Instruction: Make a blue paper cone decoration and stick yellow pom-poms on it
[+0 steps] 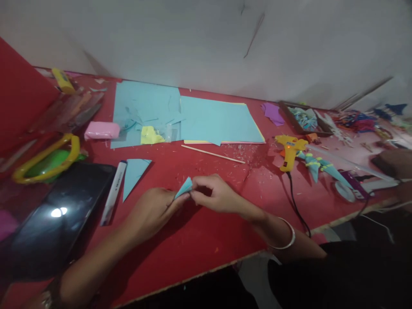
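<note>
A small folded piece of light blue paper (pixel 184 187), cone-like in shape, is held over the red table (pixel 199 240). My left hand (pixel 157 209) grips it from the left, with the thumb along its lower side. From the right, my right hand (pixel 215 193) pinches the paper's edge between thumb and fingertips. Its exact fold is partly hidden by the fingers. Left of my hands lie a light blue paper triangle (pixel 135 175) and a white marker (pixel 113 193). Behind them a thin wooden stick (pixel 213 153) lies flat.
Blue sheets (pixel 219 120) lie along the wall, with a yellow paper scrap (pixel 151 135) and a pink block (pixel 102 130) beside them. A yellow glue gun (pixel 289 152) with a cord, and blue cones (pixel 312 165) are at right. A black tablet-like panel (pixel 61 219) lies left.
</note>
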The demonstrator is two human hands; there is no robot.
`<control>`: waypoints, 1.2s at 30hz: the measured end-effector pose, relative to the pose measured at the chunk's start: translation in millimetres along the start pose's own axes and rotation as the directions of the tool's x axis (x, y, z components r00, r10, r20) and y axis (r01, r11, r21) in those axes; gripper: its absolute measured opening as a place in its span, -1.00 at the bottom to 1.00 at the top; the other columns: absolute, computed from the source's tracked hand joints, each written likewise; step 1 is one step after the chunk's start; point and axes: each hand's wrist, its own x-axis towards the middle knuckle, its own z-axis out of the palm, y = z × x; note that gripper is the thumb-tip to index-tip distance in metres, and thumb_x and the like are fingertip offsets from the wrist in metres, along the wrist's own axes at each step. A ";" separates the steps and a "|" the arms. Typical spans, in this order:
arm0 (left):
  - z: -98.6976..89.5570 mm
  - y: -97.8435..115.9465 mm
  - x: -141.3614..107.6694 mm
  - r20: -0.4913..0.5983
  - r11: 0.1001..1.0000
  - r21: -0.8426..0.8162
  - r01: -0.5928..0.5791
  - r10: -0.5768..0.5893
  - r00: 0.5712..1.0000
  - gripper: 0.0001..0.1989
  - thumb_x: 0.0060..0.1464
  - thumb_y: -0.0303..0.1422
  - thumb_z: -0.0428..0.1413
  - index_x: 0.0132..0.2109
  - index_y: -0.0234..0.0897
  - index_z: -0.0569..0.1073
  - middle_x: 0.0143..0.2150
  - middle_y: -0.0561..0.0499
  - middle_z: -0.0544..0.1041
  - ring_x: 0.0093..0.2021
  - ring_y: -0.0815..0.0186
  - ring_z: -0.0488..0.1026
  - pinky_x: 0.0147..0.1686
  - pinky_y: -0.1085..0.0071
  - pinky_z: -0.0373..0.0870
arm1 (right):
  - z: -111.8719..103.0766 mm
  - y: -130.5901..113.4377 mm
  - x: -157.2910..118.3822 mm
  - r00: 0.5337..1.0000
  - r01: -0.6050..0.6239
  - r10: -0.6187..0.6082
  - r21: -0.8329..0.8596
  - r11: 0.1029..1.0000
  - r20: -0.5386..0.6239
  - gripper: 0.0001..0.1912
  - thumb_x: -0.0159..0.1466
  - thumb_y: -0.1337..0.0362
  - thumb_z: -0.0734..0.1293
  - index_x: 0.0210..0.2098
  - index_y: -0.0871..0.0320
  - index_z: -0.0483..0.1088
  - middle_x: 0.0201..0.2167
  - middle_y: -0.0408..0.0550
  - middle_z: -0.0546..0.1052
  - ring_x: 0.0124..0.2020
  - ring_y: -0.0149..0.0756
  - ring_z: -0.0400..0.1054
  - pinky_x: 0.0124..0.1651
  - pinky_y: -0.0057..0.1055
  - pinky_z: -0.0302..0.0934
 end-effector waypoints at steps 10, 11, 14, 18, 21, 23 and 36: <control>3.4 -2.2 3.0 0.233 0.996 0.022 -0.082 0.075 0.970 -0.42 0.14 -0.08 -0.35 -0.66 -0.29 0.25 -0.70 0.03 0.33 -0.65 0.41 0.27 -0.58 0.50 0.03 | -5.7 1.6 3.5 0.992 0.064 -0.075 0.104 0.993 0.104 -0.91 0.16 0.29 0.30 -0.34 0.17 0.41 -0.39 -0.15 0.50 -0.37 -0.47 0.33 -0.25 -0.50 0.20; 4.0 -2.8 3.1 0.229 0.996 0.026 -0.091 0.082 0.970 -0.41 0.14 -0.08 -0.34 -0.66 -0.29 0.24 -0.71 0.03 0.33 -0.65 0.41 0.27 -0.58 0.51 0.04 | -5.1 1.9 3.8 0.993 0.064 -0.073 0.099 0.993 0.091 -0.91 0.15 0.30 0.31 -0.36 0.17 0.42 -0.40 -0.15 0.50 -0.38 -0.47 0.33 -0.27 -0.51 0.19; 5.0 -3.3 3.3 0.225 0.993 0.071 -0.094 0.076 0.971 -0.44 0.14 -0.09 -0.32 -0.67 -0.29 0.23 -0.70 0.02 0.34 -0.66 0.42 0.27 -0.60 0.51 0.02 | -2.2 2.6 4.4 0.996 0.064 -0.070 0.102 0.993 0.053 -0.94 0.12 0.32 0.34 -0.40 0.19 0.42 -0.44 -0.16 0.50 -0.41 -0.47 0.33 -0.31 -0.53 0.19; 3.0 -0.4 4.1 0.244 0.993 0.111 -0.049 0.021 0.970 -0.48 0.13 -0.13 -0.28 -0.64 -0.30 0.26 -0.66 0.00 0.38 -0.66 0.42 0.28 -0.61 0.51 0.01 | 2.2 3.6 3.6 0.990 0.139 -0.138 0.093 0.986 -0.012 -0.93 0.13 0.32 0.34 -0.46 0.19 0.41 -0.49 -0.17 0.49 -0.42 -0.49 0.34 -0.32 -0.56 0.19; 1.7 1.1 4.4 0.263 0.995 0.085 -0.053 0.029 0.964 -0.46 0.14 -0.14 -0.31 -0.64 -0.30 0.28 -0.66 0.01 0.38 -0.65 0.41 0.30 -0.59 0.51 0.04 | 3.5 3.8 2.7 0.983 0.183 -0.181 0.066 0.981 -0.033 -0.90 0.17 0.30 0.31 -0.45 0.19 0.41 -0.49 -0.17 0.49 -0.43 -0.51 0.34 -0.34 -0.58 0.18; 2.1 0.7 4.2 0.240 0.992 0.109 -0.069 0.041 0.970 -0.47 0.14 -0.16 -0.30 -0.64 -0.30 0.27 -0.67 0.01 0.37 -0.64 0.41 0.29 -0.58 0.50 0.06 | 3.1 4.0 2.3 0.986 0.165 -0.164 0.036 0.986 -0.023 -0.86 0.20 0.27 0.28 -0.44 0.18 0.42 -0.49 -0.18 0.49 -0.44 -0.52 0.34 -0.35 -0.59 0.18; 2.1 -4.1 2.4 0.195 0.994 -0.074 -0.083 0.096 0.976 -0.51 0.14 -0.13 -0.23 -0.63 -0.28 0.26 -0.72 0.10 0.29 -0.67 0.44 0.22 -0.60 0.50 0.04 | -2.6 -0.3 2.3 1.000 -0.021 0.022 -0.030 0.999 0.010 -0.55 0.30 0.08 0.05 -0.48 0.19 0.39 -0.68 -0.21 0.31 -0.62 -0.54 0.21 -0.52 -0.59 0.07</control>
